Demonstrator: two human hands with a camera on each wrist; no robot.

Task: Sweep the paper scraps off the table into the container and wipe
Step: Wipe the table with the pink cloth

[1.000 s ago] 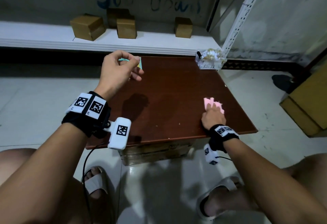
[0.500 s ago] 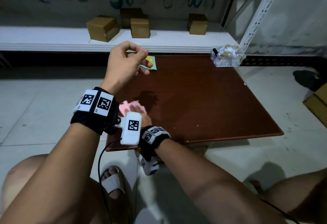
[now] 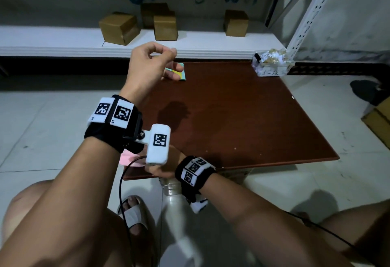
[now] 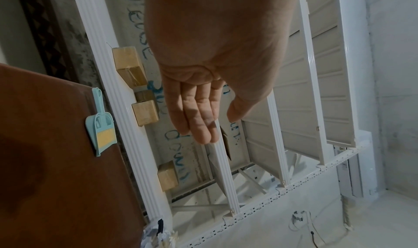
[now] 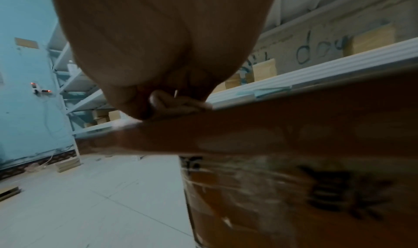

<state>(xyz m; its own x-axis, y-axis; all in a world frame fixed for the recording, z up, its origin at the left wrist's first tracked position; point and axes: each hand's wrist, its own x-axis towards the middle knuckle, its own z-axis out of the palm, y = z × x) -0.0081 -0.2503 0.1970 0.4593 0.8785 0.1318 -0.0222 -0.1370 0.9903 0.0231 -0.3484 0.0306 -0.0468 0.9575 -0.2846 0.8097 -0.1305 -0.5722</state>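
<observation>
Brown table [image 3: 242, 119], seen from head cam. Pink cloth [image 3: 126, 158] at near-left corner of table, partly off the left edge, mostly hidden behind left wrist cam. R hand [image 3: 166, 166] down on table at near edge by that corner, just beside cloth; touching or gripping cloth: can't tell, view blocked. In R wrist cam [image 5: 172, 101] fingers look bent against tabletop, blurred, grip unclear.

L hand [image 3: 150, 66] raised above table's left side, holding nothing. Head cam: fingers loosely curled, thumb near index tip. L wrist cam [image 4: 203, 112]: fingers fairly straight & together, thumb apart, palm bare.

Teal dustpan w/ yellow brush [image 4: 100, 126] lying flat at far-left corner of table, partly covered by L hand in head view [image 3: 181, 74].

Clear container [image 3: 272, 65] at far-right corner, holding white & yellowish paper scraps [image 3: 274, 56]. A few pale specks [image 3: 235, 148] on tabletop nr near edge.

Cardboard boxes [image 3: 165, 27] on white shelf [image 3: 63, 43] behind table.
</observation>
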